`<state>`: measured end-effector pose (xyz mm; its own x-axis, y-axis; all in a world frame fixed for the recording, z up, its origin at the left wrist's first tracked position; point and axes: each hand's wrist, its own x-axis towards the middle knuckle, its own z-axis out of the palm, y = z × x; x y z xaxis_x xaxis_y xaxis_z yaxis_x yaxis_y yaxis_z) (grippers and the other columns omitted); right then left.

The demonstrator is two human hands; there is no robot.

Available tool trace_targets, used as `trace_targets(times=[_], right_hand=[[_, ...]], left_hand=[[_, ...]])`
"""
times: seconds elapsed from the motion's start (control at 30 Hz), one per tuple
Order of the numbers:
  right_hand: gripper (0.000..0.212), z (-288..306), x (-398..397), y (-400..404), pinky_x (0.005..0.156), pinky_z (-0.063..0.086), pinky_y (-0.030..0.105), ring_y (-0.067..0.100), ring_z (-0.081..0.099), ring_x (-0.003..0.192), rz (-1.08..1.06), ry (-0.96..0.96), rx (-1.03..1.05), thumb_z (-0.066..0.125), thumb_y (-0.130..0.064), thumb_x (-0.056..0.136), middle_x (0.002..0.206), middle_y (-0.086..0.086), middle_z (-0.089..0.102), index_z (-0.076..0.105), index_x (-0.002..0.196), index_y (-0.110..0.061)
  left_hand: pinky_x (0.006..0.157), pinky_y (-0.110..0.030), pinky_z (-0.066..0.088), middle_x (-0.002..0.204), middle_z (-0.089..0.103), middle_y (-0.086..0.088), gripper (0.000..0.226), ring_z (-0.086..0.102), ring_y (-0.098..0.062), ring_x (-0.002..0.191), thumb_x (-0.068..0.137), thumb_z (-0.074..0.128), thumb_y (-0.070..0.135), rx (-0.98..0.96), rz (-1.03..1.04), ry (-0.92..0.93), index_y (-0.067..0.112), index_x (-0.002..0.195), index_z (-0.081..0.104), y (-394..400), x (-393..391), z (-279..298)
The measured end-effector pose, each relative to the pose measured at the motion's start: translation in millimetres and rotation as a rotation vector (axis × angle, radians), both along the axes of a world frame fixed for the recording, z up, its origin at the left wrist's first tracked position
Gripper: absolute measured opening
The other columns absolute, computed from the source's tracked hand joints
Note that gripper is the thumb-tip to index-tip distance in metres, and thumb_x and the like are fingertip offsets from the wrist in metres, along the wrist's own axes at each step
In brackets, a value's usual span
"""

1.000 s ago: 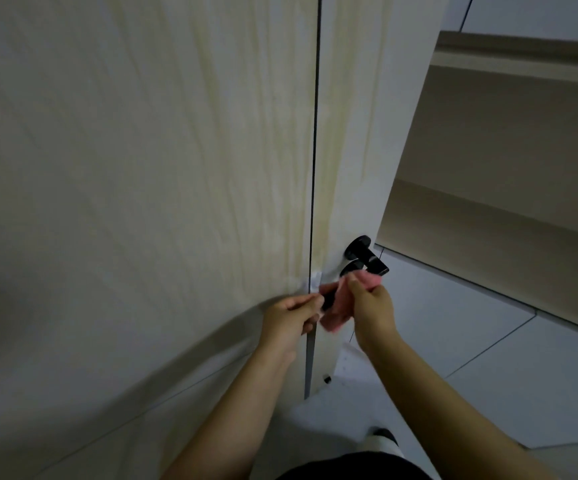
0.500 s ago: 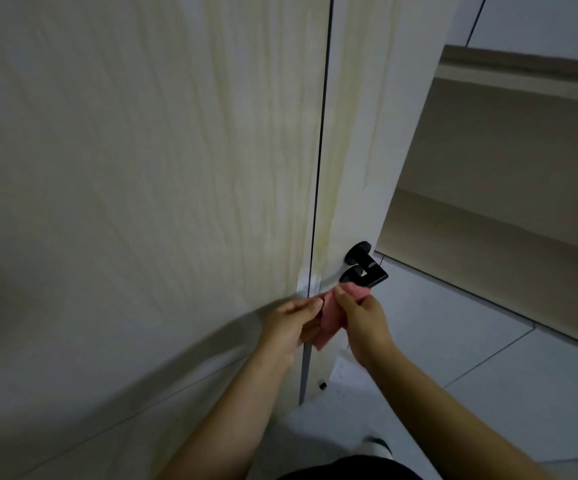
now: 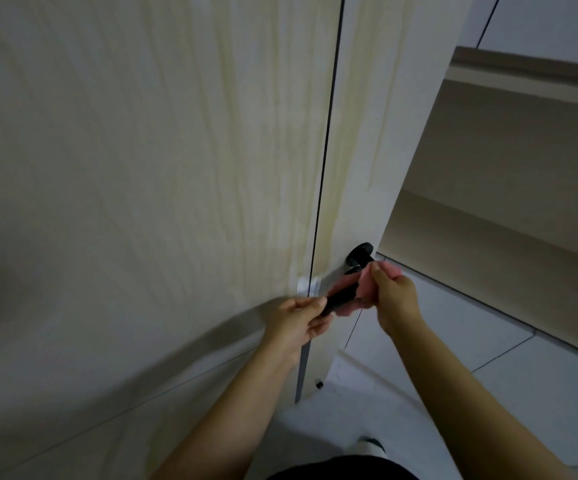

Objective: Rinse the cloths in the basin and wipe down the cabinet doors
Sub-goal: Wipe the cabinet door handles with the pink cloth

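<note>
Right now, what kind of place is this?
Probably an indoor room or hallway of a home: a pale wood-grain door with a black lever handle, a pale tiled floor, and a beige baseboard along the wall.

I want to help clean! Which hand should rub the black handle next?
The right hand: it grips the pink cloth against the black handle. The left hand only holds the handle's near end and has no cloth.

You're looking at a dim, flat-lit view with a grey-green cast. A soft shadow darkens the pale door (image 3: pixel 142 168) from nine o'clock down to six. The floor tiles (image 3: pixel 540 393) at four o'clock are brightest. No glare — edges are slightly soft, and straight lines bow outward toward the frame's borders.
</note>
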<state>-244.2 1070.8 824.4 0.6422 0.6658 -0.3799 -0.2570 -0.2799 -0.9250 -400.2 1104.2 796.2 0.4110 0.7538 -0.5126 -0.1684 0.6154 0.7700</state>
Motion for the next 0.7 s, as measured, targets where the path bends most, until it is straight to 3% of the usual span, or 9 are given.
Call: trace_targets(times=[0.1, 0.2, 0.27, 0.33, 0.47, 0.53, 0.6, 0.67, 0.7], right_hand=[[0.024, 2, 4, 5, 0.064, 0.054, 0.045, 0.033, 0.063, 0.062, 0.120, -0.210, -0.040, 0.046, -0.025, 0.099, 0.073, 0.018, 0.065, 0.056, 0.085, -0.009], [0.020, 9, 8, 9, 0.056, 0.050, 0.027, 0.016, 0.056, 0.055, 0.246, -0.421, -0.136, 0.044, -0.026, 0.098, 0.068, 0.003, 0.057, 0.050, 0.083, -0.015], [0.021, 9, 14, 10, 0.061, 0.048, 0.020, 0.014, 0.060, 0.068, 0.365, -0.499, -0.197, 0.042, -0.029, 0.100, 0.074, 0.001, 0.060, 0.053, 0.091, -0.013], [0.030, 9, 21, 12, 0.079, 0.046, 0.027, 0.020, 0.061, 0.083, 0.405, -0.583, -0.216, 0.039, -0.032, 0.101, 0.086, 0.006, 0.065, 0.060, 0.105, -0.012], [0.047, 10, 27, 16, 0.077, 0.045, 0.030, 0.032, 0.063, 0.082, 0.316, -0.662, -0.257, 0.030, -0.030, 0.104, 0.070, 0.011, 0.060, 0.064, 0.091, -0.001], [0.040, 9, 25, 17, 0.076, 0.043, 0.027, 0.030, 0.064, 0.088, 0.405, -0.736, -0.316, 0.031, -0.035, 0.103, 0.079, 0.007, 0.064, 0.062, 0.103, -0.010], [0.032, 9, 27, 17, 0.077, 0.054, 0.033, 0.029, 0.069, 0.074, 0.523, -0.722, -0.346, 0.034, -0.040, 0.101, 0.078, 0.008, 0.071, 0.057, 0.111, -0.019], [0.039, 15, 32, 17, 0.084, 0.054, 0.038, 0.026, 0.068, 0.069, 0.566, -0.615, -0.319, 0.036, -0.041, 0.100, 0.076, 0.010, 0.071, 0.058, 0.110, -0.009], [0.044, 16, 36, 17, 0.090, 0.049, 0.034, 0.024, 0.066, 0.078, 0.579, -0.612, -0.301, 0.035, -0.041, 0.101, 0.087, 0.013, 0.071, 0.059, 0.114, -0.006]], left_hand=[[0.060, -0.023, 0.058, 0.070, 0.069, -0.008, 0.007, 0.068, -0.013, 0.058, 0.088, 0.064, 0.002, 0.003, 0.016, -0.006, 0.005, 0.086, 0.058, 3, 2, 3], [0.061, -0.023, 0.057, 0.063, 0.069, -0.003, 0.008, 0.067, -0.011, 0.056, 0.088, 0.063, 0.002, 0.016, 0.026, -0.016, 0.006, 0.084, 0.058, 5, 2, 4], [0.062, -0.023, 0.057, 0.062, 0.069, -0.002, 0.008, 0.067, -0.011, 0.056, 0.088, 0.063, 0.002, 0.014, 0.020, -0.012, 0.007, 0.083, 0.058, 6, 2, 4], [0.063, -0.024, 0.057, 0.066, 0.069, -0.004, 0.008, 0.068, -0.011, 0.058, 0.088, 0.063, 0.002, 0.014, 0.010, -0.009, 0.007, 0.083, 0.059, 7, 2, 4], [0.060, -0.021, 0.057, 0.072, 0.069, -0.007, 0.007, 0.067, -0.012, 0.060, 0.089, 0.062, 0.003, 0.029, 0.022, 0.013, 0.007, 0.084, 0.058, 6, 5, 4], [0.059, -0.021, 0.057, 0.078, 0.068, -0.009, 0.006, 0.067, -0.012, 0.062, 0.090, 0.062, 0.004, 0.025, 0.044, 0.030, 0.007, 0.086, 0.058, 3, 7, 3], [0.060, -0.021, 0.057, 0.077, 0.067, -0.009, 0.004, 0.067, -0.012, 0.061, 0.090, 0.061, 0.005, 0.011, 0.058, 0.028, 0.006, 0.088, 0.058, 2, 9, 3], [0.062, -0.022, 0.057, 0.077, 0.068, -0.008, 0.003, 0.067, -0.013, 0.064, 0.090, 0.061, 0.006, 0.002, 0.073, 0.032, 0.006, 0.088, 0.059, 1, 11, 2], [0.062, -0.022, 0.057, 0.077, 0.068, -0.008, 0.004, 0.066, -0.014, 0.066, 0.091, 0.061, 0.007, -0.003, 0.096, 0.033, 0.008, 0.087, 0.059, 0, 14, 2]])
